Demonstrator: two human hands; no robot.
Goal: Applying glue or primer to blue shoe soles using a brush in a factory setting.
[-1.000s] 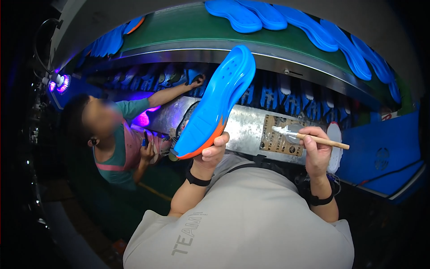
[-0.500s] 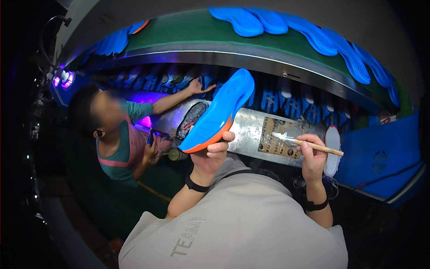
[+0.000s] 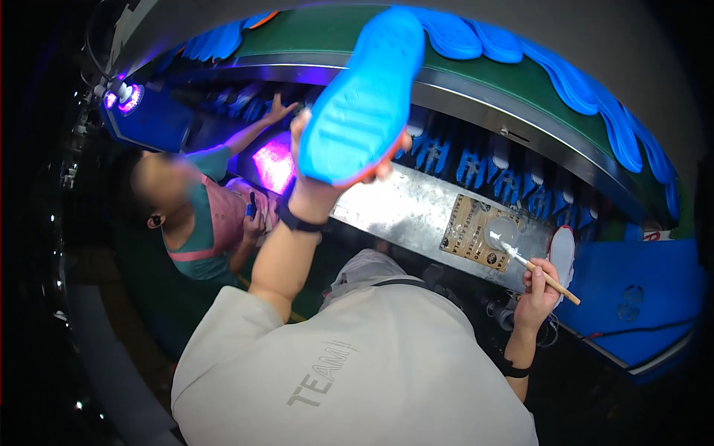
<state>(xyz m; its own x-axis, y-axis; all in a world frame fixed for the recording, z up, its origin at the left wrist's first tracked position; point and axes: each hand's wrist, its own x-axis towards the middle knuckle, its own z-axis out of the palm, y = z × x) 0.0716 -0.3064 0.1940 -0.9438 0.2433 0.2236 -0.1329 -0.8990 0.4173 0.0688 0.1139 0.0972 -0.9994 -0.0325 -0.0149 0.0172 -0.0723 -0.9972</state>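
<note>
My left hand (image 3: pixel 321 175) is raised and grips a blue shoe sole (image 3: pixel 362 97) with an orange edge by its heel, its toe pointing up over the green conveyor belt (image 3: pixel 327 30). My right hand (image 3: pixel 541 288) is lower at the right and holds a wooden-handled brush (image 3: pixel 529 262). The brush tip rests at a round glue container (image 3: pixel 502 232) on a brown board on the metal work shelf (image 3: pixel 405 208).
Several blue soles (image 3: pixel 587 89) lie along the curved belt. Blue holders hang in a row under it. A co-worker in a teal top (image 3: pixel 195 223) sits at the left, one hand (image 3: pixel 279 111) reaching toward the belt, near a purple lamp (image 3: pixel 123 95). A white sole (image 3: pixel 563 251) stands by my right hand.
My left hand has lifted the blue sole up and forward over the belt. My right hand has dropped lower and brought the brush tip to the glue container.
</note>
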